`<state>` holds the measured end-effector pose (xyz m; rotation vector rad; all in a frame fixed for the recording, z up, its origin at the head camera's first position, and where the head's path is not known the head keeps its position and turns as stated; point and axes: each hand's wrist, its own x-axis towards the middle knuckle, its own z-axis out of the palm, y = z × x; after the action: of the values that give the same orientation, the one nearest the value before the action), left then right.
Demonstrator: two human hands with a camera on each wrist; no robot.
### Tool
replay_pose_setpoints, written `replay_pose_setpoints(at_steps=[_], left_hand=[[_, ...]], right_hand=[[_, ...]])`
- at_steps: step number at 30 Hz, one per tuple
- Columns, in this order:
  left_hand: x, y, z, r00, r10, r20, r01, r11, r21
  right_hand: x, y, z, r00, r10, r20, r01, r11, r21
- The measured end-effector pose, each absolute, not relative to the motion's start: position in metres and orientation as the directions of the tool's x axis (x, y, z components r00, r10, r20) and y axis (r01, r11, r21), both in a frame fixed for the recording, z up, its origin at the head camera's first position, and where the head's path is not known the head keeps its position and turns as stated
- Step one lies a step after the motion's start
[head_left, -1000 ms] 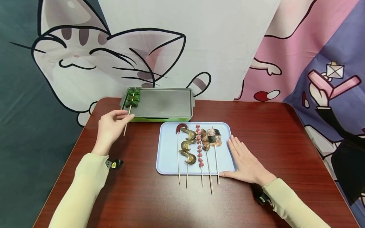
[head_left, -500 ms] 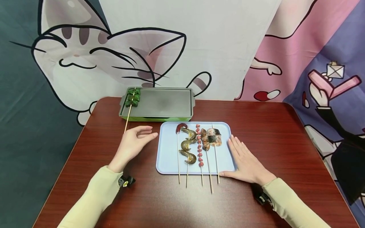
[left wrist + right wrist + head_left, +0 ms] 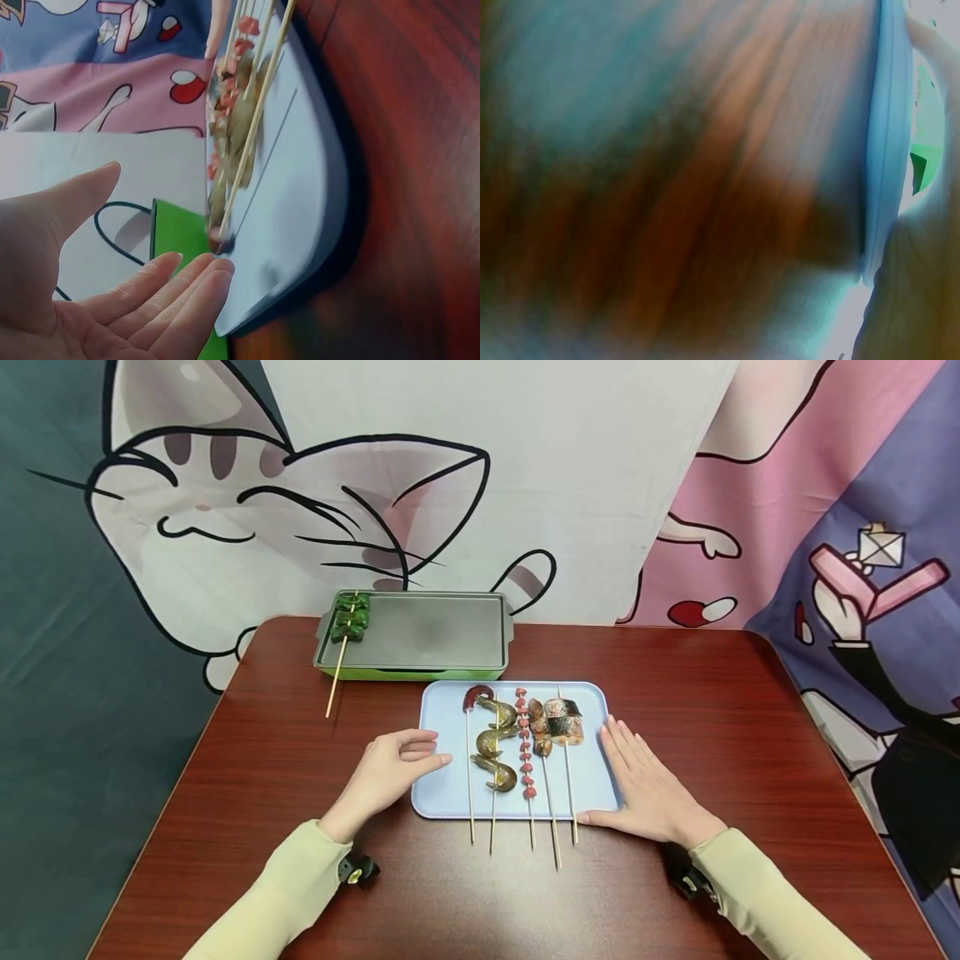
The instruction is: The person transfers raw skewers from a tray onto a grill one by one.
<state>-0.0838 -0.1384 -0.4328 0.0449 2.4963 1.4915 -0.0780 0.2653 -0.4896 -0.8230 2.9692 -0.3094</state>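
Glossy red-brown wood-grain table; rounded pale-blue tray bears five thin-sticked food skewers. Left hand loose, grasping nothing, at tray's left edge; right hand flat-fingered against right rim. Shiny green chunky skewer on grey rectangular griddle.

Reddish-brown wood-grain table with a bit of shine to it, rounded at the far corners. The pale blue, rounded-rectangle, plastic-looking tray sits right at the left hand's fingertips, with the right hand touching its other side. The green rectangular griddle with the flat grey top is farther out, beyond the left hand.
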Motion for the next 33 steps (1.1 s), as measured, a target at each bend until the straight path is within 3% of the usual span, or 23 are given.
replay_pose_setpoints(at_steps=[16,33], left_hand=[[-0.069,-0.113,-0.454,-0.947,0.200,-0.253,-0.136,0.465,0.875],[-0.072,-0.097,-0.465,-0.946,0.226,-0.230,-0.089,0.502,0.860]], right_hand=[[-0.078,0.266,-0.491,-0.858,-0.514,0.015,-0.506,0.839,-0.203],[-0.078,0.266,-0.494,-0.856,-0.516,0.021,-0.509,0.836,-0.206]])
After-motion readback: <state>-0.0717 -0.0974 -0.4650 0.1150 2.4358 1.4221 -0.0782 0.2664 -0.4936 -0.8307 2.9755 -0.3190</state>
